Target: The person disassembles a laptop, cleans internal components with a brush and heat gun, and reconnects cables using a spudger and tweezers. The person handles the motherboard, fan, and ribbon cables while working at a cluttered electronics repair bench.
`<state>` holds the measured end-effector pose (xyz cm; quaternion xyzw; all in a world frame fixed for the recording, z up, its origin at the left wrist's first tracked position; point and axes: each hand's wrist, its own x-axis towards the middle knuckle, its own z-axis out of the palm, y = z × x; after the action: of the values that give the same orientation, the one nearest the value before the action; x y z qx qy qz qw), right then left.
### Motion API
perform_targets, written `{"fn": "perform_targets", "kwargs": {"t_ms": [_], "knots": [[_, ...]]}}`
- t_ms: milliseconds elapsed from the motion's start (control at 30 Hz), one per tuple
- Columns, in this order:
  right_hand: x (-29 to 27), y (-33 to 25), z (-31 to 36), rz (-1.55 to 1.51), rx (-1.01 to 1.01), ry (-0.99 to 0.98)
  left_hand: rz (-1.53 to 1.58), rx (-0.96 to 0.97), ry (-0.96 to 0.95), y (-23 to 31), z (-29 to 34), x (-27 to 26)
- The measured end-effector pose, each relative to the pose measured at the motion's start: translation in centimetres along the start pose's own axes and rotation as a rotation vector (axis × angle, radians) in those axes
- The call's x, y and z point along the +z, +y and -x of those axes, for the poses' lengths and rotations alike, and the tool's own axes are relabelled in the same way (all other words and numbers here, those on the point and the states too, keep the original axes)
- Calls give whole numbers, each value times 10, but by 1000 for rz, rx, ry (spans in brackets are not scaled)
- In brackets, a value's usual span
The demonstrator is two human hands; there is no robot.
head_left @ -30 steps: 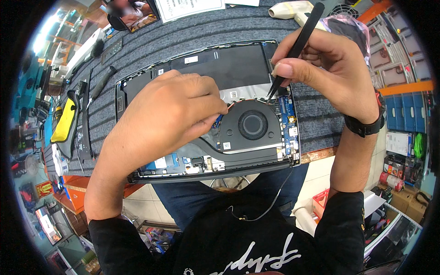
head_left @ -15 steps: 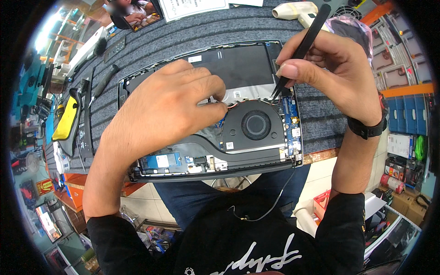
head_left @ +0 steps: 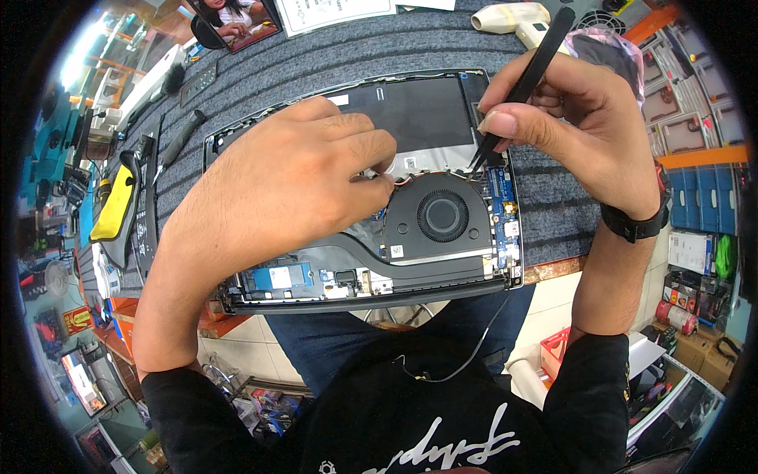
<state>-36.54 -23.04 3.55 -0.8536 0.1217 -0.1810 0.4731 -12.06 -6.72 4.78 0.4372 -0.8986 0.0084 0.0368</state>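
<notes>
An opened laptop (head_left: 505,265) lies on the striped grey mat with its inside facing up. Its round black cooling fan (head_left: 444,217) sits right of centre, with a thin cable along the upper edge. My right hand (head_left: 580,130) pinches black tweezers (head_left: 530,75), tips pointing down at the fan's upper right edge. Over the middle of the laptop reaches my left hand (head_left: 292,178), thumb and forefinger closed together beside the fan's upper left edge by the cable. Whatever those fingertips hold is hidden. Below them shows a blue circuit board (head_left: 296,276).
A white hair dryer or heat gun (head_left: 509,16) lies at the back right. To the left are a yellow-and-black pouch (head_left: 116,201), a dark-handled tool (head_left: 183,138) and a long black strip (head_left: 148,213). A framed picture (head_left: 237,20) stands at the back left.
My left wrist and forearm have shifted slightly left and down, while the fingers stay by the fan. The right hand and tweezers have barely moved.
</notes>
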Motion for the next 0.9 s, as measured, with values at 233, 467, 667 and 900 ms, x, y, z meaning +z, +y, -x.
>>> {"fn": "perform_targets", "kwargs": {"t_ms": [233,467,667,900], "knots": [[2,1,0,-9,8,9,-36,10,-8,2,-2,-1],[1,-2,1,-30,20,12,-24,25,-25,-2,-1,0],[1,-1,0,-5,27,6,116,-10,-18,2,2,-2],[1,5,0,20,-64,26,283,-93,96,3,7,7]]}}
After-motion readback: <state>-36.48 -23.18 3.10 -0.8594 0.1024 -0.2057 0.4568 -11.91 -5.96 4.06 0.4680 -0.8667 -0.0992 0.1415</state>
